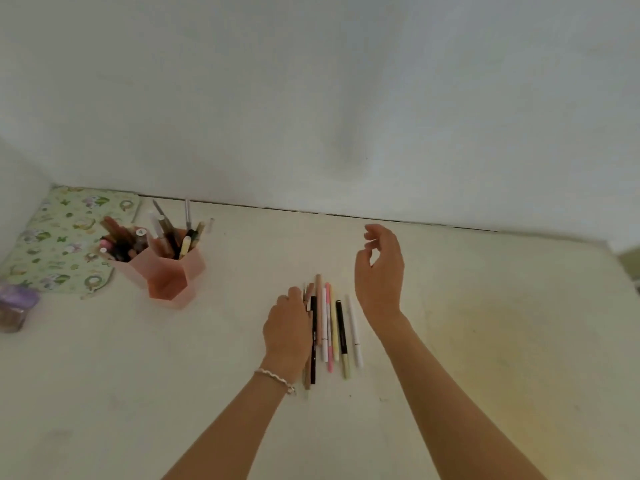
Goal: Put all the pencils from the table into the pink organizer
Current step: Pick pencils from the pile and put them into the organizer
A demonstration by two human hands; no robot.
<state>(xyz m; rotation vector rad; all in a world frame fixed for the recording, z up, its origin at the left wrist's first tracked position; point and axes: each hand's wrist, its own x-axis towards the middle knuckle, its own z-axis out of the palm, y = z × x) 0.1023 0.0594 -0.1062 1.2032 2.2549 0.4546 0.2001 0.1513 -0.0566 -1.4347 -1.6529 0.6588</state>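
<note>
Several pencils and pens [330, 329] lie side by side in a row on the cream table [485, 323], pointing away from me. My left hand [288, 329] rests palm down on the left end of the row, its fingers curled around a brown pencil and a black pen there. My right hand [380, 268] hovers above and to the right of the row, fingers loosely apart and holding nothing. The pink organizer [166, 268], made of hexagonal cups, stands at the left rear and holds several pens and pencils upright.
A green floral pad [59, 244] lies in the far left corner behind the organizer. A small purple-topped jar [15, 306] stands at the left edge. A white wall runs along the table's back edge.
</note>
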